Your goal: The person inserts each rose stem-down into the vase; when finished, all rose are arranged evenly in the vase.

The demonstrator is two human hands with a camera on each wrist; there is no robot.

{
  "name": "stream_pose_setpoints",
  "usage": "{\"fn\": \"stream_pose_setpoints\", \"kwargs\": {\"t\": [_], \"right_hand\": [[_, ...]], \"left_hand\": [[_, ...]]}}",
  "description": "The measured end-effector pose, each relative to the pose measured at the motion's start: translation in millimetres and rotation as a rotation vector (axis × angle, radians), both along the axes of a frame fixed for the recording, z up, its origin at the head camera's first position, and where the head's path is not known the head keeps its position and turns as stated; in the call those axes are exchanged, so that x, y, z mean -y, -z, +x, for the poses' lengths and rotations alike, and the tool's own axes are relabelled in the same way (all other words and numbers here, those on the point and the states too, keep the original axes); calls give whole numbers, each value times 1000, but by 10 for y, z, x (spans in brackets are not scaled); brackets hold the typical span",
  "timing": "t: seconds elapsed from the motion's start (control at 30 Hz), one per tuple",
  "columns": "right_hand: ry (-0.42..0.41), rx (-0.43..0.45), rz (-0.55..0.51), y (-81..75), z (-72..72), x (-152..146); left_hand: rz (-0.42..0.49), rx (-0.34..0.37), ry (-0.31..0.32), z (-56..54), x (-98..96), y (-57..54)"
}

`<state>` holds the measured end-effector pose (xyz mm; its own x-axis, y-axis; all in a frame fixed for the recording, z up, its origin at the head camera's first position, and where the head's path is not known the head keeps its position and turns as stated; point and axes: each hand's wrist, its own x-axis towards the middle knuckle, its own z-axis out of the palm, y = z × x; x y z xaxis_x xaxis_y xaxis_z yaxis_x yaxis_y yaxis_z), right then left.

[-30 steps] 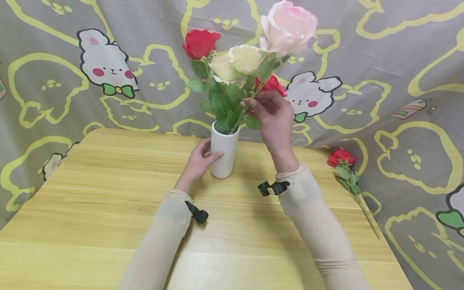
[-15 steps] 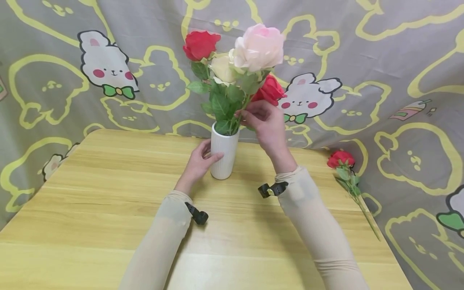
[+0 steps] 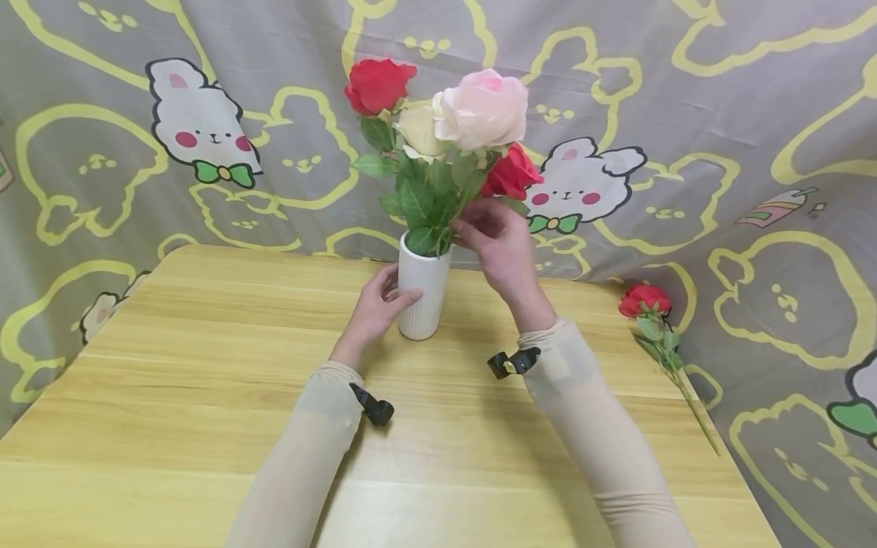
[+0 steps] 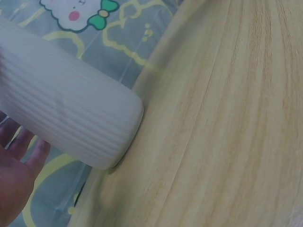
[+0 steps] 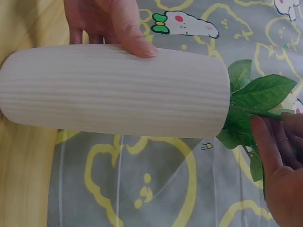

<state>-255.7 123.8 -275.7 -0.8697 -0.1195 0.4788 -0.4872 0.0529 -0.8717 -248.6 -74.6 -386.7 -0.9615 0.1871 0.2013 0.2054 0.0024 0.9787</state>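
Note:
A white ribbed vase stands upright on the table, full of green leaves and stems. My left hand holds its left side, thumb across the front and fingers behind. Just above the rim, my right hand pinches the green stem of a pale pink rose; the stem's lower end is hidden inside the vase. Around that bloom are a cream rose, a red rose at the left and another red rose at the right, behind my right hand.
One more red rose lies along the right edge of the wooden table, its stem pointing towards me. A grey curtain with yellow outlines and white rabbits hangs behind the table and along its sides.
The pink rose has come down and to the left, with my right hand lowering its stem into the vase; its bloom now covers one cream rose. My left hand has stayed on the vase.

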Motion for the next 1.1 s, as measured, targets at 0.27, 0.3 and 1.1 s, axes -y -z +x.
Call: {"fn": "stream_pose_setpoints", "kwargs": {"t": [0.27,0.3,1.1], "right_hand": [[50,22,183,92,-15,-18],[57,19,200,99,-13,-23],[-30,59,46,139,-48,10]], "left_hand": [[7,-8,5,-11,-4,17],[8,-9,7,-12,-5,18],[-2,-8,7,-28,10,31]]}}
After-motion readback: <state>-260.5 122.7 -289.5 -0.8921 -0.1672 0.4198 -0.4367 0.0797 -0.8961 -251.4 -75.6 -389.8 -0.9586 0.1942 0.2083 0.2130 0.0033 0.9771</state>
